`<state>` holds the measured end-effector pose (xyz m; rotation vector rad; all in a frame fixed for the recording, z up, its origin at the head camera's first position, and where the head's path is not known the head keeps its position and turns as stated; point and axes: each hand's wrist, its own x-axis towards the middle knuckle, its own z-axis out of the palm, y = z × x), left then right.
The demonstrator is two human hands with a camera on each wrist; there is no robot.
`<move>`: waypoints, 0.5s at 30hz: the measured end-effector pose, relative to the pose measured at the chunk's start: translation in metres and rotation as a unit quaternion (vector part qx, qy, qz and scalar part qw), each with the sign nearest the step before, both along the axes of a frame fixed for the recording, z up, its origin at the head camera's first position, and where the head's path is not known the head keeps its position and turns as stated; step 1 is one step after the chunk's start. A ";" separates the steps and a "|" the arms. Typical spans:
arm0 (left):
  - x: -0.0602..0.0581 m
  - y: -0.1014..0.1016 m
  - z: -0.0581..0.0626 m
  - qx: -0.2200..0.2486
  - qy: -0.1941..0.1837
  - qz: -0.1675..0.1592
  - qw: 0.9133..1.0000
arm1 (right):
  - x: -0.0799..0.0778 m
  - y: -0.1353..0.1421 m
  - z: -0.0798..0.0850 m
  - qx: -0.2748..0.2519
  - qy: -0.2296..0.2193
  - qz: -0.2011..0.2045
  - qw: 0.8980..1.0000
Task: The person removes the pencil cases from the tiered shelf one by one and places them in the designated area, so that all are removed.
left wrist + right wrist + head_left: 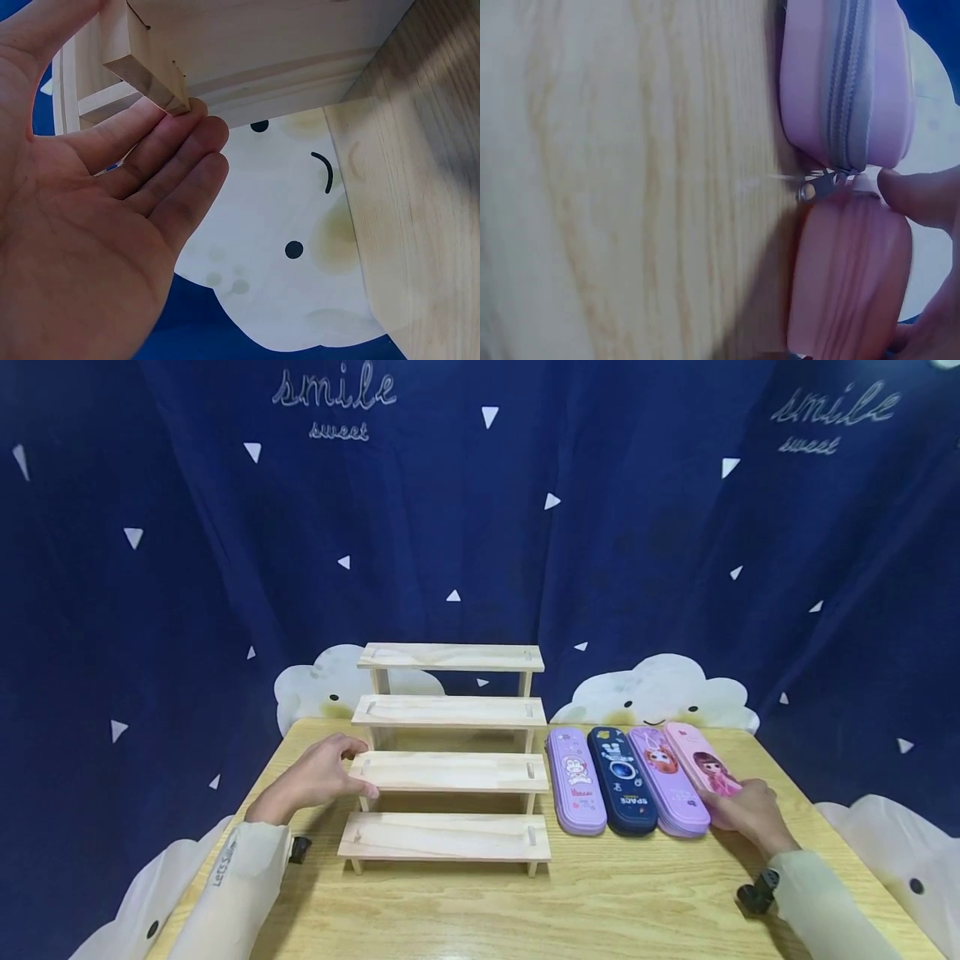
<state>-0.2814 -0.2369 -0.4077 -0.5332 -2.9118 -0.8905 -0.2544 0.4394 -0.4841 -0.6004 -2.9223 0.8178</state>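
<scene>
A four-tier wooden display rack [450, 770] stands at the middle of the table. My left hand [321, 775] holds the left end of its second board from the bottom, thumb at the near edge and fingers at the far edge. The left wrist view shows the fingertips against the rack's wood [154, 71]. At the right, my right hand [750, 814] grips the near end of a pink pencil case [693, 747] with a doll picture. In the right wrist view my thumb [919, 196] lies where this case meets the lilac one [885, 82].
Left of the pink case lie a purple doll pencil case [675, 793], a dark blue space one [626, 789] and a lilac one [576, 785] nearest the rack. The wooden table [450, 914] ends at a blue curtain [450, 527] with clouds.
</scene>
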 end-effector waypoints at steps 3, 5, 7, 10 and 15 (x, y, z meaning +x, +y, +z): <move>0.000 0.000 -0.002 -0.001 0.001 0.000 1.000 | 0.002 -0.001 0.001 -0.007 0.001 0.006 1.000; 0.000 0.000 -0.002 0.000 0.003 0.000 1.000 | 0.003 -0.002 0.001 -0.009 0.004 0.010 1.000; -0.001 0.000 -0.003 0.000 0.004 -0.001 1.000 | 0.004 -0.002 0.002 -0.010 0.005 0.013 1.000; -0.001 0.000 -0.003 0.000 0.003 -0.001 1.000 | 0.005 -0.003 0.003 -0.011 0.005 0.018 1.000; -0.001 0.000 -0.002 -0.001 0.000 0.001 1.000 | 0.005 -0.003 0.005 -0.013 0.001 0.026 1.000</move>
